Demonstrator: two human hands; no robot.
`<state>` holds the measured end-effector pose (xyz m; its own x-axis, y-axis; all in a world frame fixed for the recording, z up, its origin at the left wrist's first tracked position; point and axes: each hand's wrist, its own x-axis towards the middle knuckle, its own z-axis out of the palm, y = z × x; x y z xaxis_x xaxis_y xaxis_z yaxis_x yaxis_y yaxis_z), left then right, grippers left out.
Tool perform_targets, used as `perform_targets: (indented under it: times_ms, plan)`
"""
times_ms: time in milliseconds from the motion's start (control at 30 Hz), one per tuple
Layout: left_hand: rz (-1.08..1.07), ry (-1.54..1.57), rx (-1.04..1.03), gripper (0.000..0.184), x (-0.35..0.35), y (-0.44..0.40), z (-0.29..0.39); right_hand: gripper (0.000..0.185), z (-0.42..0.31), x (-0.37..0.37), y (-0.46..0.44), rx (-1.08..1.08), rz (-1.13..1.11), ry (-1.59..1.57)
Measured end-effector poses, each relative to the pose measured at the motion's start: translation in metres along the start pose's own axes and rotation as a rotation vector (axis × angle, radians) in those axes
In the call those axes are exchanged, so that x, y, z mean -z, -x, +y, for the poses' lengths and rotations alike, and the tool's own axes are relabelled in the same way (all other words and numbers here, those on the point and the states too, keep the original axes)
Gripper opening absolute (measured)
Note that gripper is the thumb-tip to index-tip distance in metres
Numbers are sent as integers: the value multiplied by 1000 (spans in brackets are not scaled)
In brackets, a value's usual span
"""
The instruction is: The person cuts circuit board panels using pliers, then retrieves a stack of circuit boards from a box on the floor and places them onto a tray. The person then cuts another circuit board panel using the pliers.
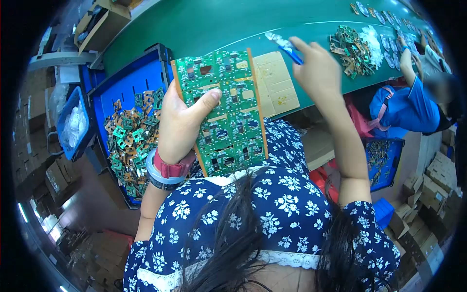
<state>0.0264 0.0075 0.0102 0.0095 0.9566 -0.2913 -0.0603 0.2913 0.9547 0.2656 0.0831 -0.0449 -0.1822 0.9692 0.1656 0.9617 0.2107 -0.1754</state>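
My left hand [181, 121] grips a large green circuit board panel [238, 127] by its left side, with the thumb lying across its face. The panel has orange-brown edge strips, several repeated board sections and some cut-out holes. Up to the right, my right hand [318, 73] is closed around blue-handled pliers [288, 47], whose metal jaws point up and left, apart from the panel. Their jaw tips are too small to judge. Beneath and between both hands, a flat cardboard sheet [278, 85] lies on the green table [214, 24].
At the left stands a blue tray [108, 95] heaped with small cut boards [131, 141]. A blue bin with clear plastic [75, 124] sits beyond it. On the table's right are a board pile [352, 51] and white pieces [371, 46]. A co-worker in blue [406, 107] sits at right.
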Motion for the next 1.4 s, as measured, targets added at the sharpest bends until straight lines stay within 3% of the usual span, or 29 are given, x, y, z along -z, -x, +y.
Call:
perform_targets:
  times_ms: [100, 133, 200, 300, 467, 600, 767, 900, 1400]
  plan:
    - [16, -10, -5, 39, 1, 1, 1, 33, 18, -81, -11, -93, -299, 84]
    - [27, -27, -5, 40, 1, 2, 2, 33, 24, -113, -7, -90, -298, 86]
    - [39, -46, -3, 41, 1, 5, 4, 39, 32, -161, 2, -48, -451, 291]
    - [72, -75, -84, 36, 1, 8, 10, 36, 23, -117, 7, 11, -331, 226]
    - [140, 212, 56, 41, 1, 4, -2, 40, 7, 0, 29, -20, -24, -26]
    - [96, 268, 60, 52, -5, 1, -3, 52, -20, 66, 45, 119, 38, -239]
    - [95, 279, 87, 62, -10, -4, -6, 55, -55, 73, 56, 385, -53, -348]
    - [115, 228, 77, 65, -5, -1, -6, 54, -66, 68, 58, 454, -98, -319]
    - [67, 202, 33, 67, -2, 2, -8, 52, -74, 70, 51, 467, -47, -244]
